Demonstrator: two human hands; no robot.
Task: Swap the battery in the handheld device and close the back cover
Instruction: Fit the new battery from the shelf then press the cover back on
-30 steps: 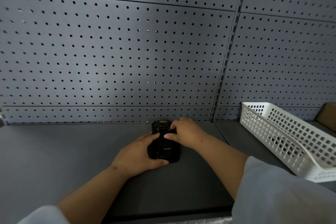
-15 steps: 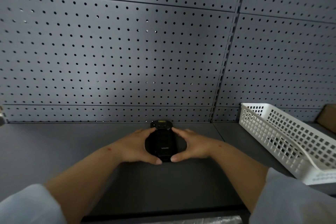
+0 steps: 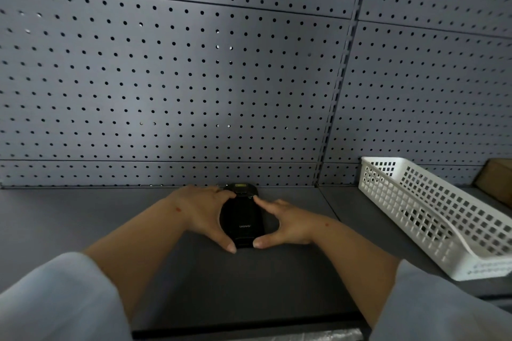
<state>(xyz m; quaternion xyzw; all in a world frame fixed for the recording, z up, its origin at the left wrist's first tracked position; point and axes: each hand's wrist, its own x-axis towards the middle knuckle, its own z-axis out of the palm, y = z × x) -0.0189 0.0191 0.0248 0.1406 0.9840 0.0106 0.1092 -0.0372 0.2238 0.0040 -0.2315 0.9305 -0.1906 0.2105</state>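
A black handheld device (image 3: 241,219) lies back side up on the dark grey shelf (image 3: 83,224), close to the pegboard wall. Its back cover looks seated, with a small printed logo near the lower end. My left hand (image 3: 203,213) cups the device's left side, thumb at the near end and fingers at the far end. My right hand (image 3: 285,225) mirrors it on the right side, index finger touching the top corner and thumb at the bottom edge. No loose battery is in sight.
A white plastic lattice basket (image 3: 432,213) stands at an angle on the shelf to the right. A brown cardboard box (image 3: 498,177) sits behind it. The grey pegboard wall (image 3: 194,77) rises straight behind the device.
A second ago my right hand pressed on top of the device's upper part. It has since slid off to the right side, and both hands now frame the device.
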